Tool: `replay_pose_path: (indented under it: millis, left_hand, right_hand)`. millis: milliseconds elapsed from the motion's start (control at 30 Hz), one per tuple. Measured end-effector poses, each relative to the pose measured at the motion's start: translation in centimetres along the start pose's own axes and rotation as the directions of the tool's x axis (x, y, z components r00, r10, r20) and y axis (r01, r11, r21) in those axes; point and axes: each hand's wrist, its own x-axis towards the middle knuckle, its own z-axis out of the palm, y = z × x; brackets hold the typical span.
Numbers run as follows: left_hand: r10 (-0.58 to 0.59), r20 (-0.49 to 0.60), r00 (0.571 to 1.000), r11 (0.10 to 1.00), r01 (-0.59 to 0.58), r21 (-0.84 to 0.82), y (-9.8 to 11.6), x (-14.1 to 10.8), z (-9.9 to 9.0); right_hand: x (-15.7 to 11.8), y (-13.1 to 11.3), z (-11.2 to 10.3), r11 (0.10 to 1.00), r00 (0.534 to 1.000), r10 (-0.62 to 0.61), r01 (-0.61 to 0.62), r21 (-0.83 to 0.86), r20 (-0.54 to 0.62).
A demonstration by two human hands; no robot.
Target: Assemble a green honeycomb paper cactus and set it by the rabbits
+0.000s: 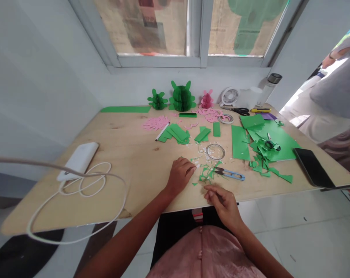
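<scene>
My left hand [180,174] rests on the wooden table with its fingers bent, touching or beside a small white scrap [197,164]. Whether it grips the scrap is too small to tell. My right hand [220,197] hovers at the table's front edge, thumb and fingers curled together; anything between them is hidden. Between and beyond the hands lie green paper clippings [205,173]. Blue-handled thread snips [231,174] lie to their right, and a roll of thin tape [215,152] lies behind them. Green paper strips [177,132] are stacked farther back.
Green and pink paper figures [182,98] stand along the wall. A white power bank [78,161] with a looped cable is at left. Green sheets [275,135], black scissors [272,145] and a phone [314,168] lie at right. A person [337,81] is beyond the table.
</scene>
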Motion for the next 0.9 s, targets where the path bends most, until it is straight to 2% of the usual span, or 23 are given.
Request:
replay_pose_path:
  millis: [100, 200, 300, 400, 467, 533, 667, 767, 900]
  left_hand:
    - [-0.059, -0.093, 0.994, 0.998, 0.061, 0.025, -0.5, -1.0, -0.2]
    - [-0.131, -0.12, 0.984, 0.983, 0.145, 0.114, -0.8, -2.1, 0.0]
    - [-0.149, -0.061, 0.987, 0.975, 0.157, 0.157, 0.3, -2.3, 1.2]
    - [-0.062, 0.0, 0.998, 0.997, 0.062, 0.037, 2.2, -1.8, 2.2]
    - [-0.028, -0.008, 1.0, 0.999, 0.028, -0.026, 3.0, -1.5, 2.2]
    - [0.003, -0.005, 1.0, 1.0, -0.003, -0.015, 3.3, -1.6, 1.7]
    - [0.094, 0.132, 0.987, 0.984, -0.113, 0.139, 3.1, -2.6, 0.7]
    - [0.134, 0.199, 0.971, 0.965, -0.173, 0.196, 3.6, -2.5, 1.4]
    - [0.08, 0.147, 0.986, 0.968, -0.112, 0.225, 4.5, -0.2, 3.1]
  right_hand:
    - [0.3, 0.2, -1.8, 0.993, 0.986, -0.089, 0.077, -0.088, -0.144]
    - [1.2, 1.1, -4.4, 0.928, 0.943, -0.233, 0.143, -0.343, -0.237]
    - [2.4, 2.5, -6.4, 0.765, 0.93, -0.328, 0.157, -0.625, -0.167]
    - [3.3, 3.5, -7.0, 0.621, 0.937, -0.345, 0.188, -0.761, -0.05]
    - [3.7, 3.7, -6.9, 0.562, 0.937, -0.349, 0.199, -0.803, -0.012]
    - [4.1, 3.6, -6.7, 0.537, 0.938, -0.347, 0.21, -0.817, 0.013]
    - [4.6, 3.3, -6.6, 0.543, 0.94, -0.337, 0.239, -0.805, 0.052]
    - [4.7, 3.1, -6.8, 0.557, 0.945, -0.317, 0.255, -0.79, 0.082]
    - [4.5, 2.3, -7.6, 0.543, 0.957, -0.276, 0.232, -0.807, 0.089]
